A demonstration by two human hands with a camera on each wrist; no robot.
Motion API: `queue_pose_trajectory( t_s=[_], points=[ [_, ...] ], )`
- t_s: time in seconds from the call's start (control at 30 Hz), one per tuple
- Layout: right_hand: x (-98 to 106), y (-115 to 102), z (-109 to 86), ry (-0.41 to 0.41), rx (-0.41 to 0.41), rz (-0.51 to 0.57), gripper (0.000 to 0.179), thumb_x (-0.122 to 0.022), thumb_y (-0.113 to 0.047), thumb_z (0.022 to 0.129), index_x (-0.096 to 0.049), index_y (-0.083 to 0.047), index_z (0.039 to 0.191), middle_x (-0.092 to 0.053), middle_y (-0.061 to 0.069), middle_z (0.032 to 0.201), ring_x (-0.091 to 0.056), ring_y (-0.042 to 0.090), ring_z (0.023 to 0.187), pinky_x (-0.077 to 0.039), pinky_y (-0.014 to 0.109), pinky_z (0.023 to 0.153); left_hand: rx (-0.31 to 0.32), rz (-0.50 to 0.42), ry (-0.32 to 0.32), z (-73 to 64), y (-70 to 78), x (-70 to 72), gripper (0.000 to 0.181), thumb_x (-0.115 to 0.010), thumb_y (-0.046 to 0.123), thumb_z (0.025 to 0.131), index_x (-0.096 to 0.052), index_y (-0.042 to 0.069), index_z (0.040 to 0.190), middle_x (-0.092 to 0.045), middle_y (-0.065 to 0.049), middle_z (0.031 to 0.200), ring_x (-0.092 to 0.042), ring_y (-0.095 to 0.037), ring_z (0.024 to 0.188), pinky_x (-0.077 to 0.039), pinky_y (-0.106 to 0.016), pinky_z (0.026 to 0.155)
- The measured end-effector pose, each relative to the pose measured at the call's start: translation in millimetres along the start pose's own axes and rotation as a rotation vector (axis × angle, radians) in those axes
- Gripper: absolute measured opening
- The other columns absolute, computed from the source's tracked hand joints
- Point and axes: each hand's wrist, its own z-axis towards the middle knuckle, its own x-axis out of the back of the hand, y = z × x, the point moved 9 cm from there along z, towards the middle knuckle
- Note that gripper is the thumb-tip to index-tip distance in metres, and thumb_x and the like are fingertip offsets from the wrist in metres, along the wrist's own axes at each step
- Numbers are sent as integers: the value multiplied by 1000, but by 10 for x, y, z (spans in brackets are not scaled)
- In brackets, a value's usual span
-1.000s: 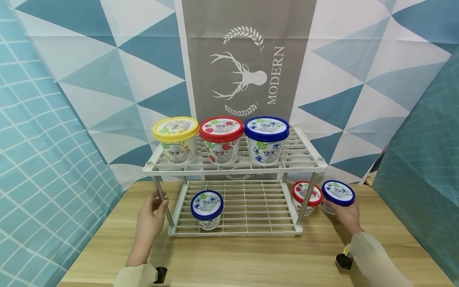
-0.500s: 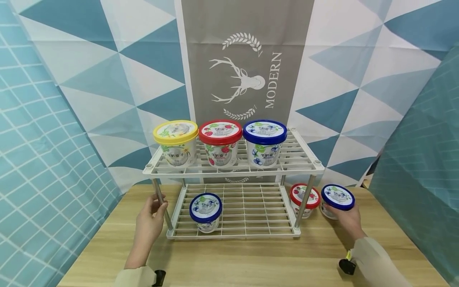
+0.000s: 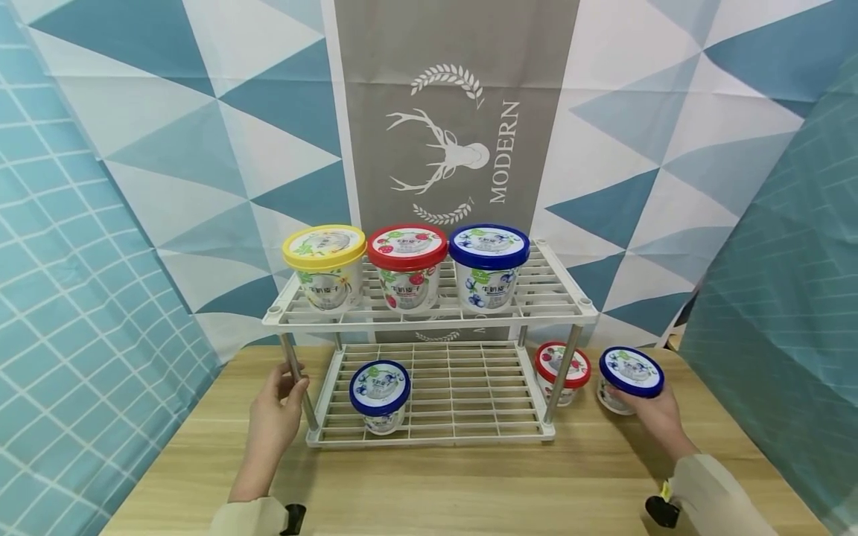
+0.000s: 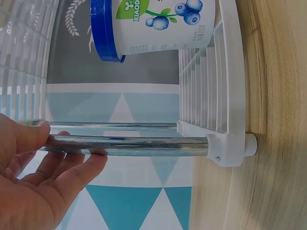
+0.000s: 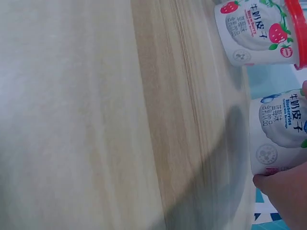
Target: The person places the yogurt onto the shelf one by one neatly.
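My left hand [image 3: 276, 413] holds the front left metal post [image 4: 129, 145] of a white two-tier rack, thumb on one side and fingers on the other. At the right, my right hand [image 3: 660, 424] grips a white tub with a blue lid and blueberry print [image 3: 631, 371]. In the right wrist view, the thumb [image 5: 283, 194] presses that tub's side; most of the hand lies out of frame. Beside it, outside the rack, stands a red-lidded strawberry tub [image 3: 551, 357], partly behind the front right post. Whether the held tub touches the table, I cannot tell.
On the rack's upper shelf [image 3: 429, 324] stand a yellow-lidded tub [image 3: 325, 283], a red-lidded tub [image 3: 407, 283] and a blue-lidded tub [image 3: 488, 283]. Another blue-lidded tub [image 3: 380, 391] sits left on the lower shelf [image 3: 469, 417]. Patterned cloth [image 3: 281, 112] hangs behind the wooden table [image 3: 402, 491].
The gap between the gripped blueberry tub and the red-lidded tub beside it has widened, as my right hand moved slightly right. My left hand stays on the post. The head view shifted a little.
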Motion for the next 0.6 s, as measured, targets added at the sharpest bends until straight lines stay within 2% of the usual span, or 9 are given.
queue_pose_trajectory(
  t_s=[0.3,0.6],
  points=[
    [11,-74,-154,-86,49,-26,111,-72,-40,81,7,1,148,-9,32,152,-16,49,138,-21,60,109,-18,-3,11,9,6,15,25,-53,11,95,-52,4,119,-65,-24,106,-62,-39,98,-45,-54,83],
    [-2,-16,-243,-124,25,-47,116,-74,-45,77,6,0,148,-10,32,151,-17,50,137,-22,62,107,0,-11,-8,12,3,-3,26,-52,11,96,-51,4,121,-64,-25,108,-61,-40,100,-44,-55,84]
  ],
)
